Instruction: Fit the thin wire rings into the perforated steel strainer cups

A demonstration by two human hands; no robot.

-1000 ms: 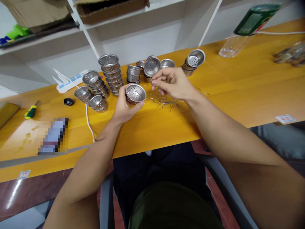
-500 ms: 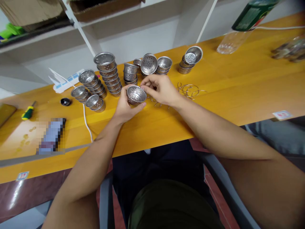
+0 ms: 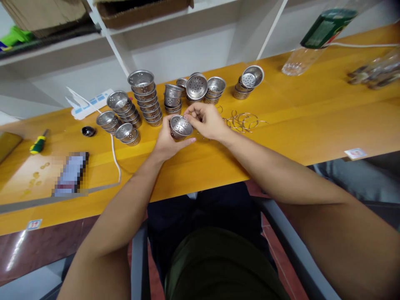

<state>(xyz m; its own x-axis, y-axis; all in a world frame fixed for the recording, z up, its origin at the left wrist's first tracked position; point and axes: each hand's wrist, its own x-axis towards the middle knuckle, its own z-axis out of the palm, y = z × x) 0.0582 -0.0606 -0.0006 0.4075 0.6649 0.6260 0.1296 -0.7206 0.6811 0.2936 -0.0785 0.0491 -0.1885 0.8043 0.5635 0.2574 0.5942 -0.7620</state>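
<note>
Tbl (image 3: 296, 125): green btl label (image 3: 327, 30) unreadable; L hand (image 3: 165, 143) holds cup (image 3: 181, 127).

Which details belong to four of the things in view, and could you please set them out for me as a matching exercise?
1. Perforated cup by the right hand
2. Screwdriver
3. Wire pieces
4. Bottle

A. Lying in a loose tangle
B. Clear, with a green label
C. Held in the left hand
D. Green and yellow handle

Pairs:
1-C: perforated cup
2-D: screwdriver
3-A: wire pieces
4-B: bottle
</note>
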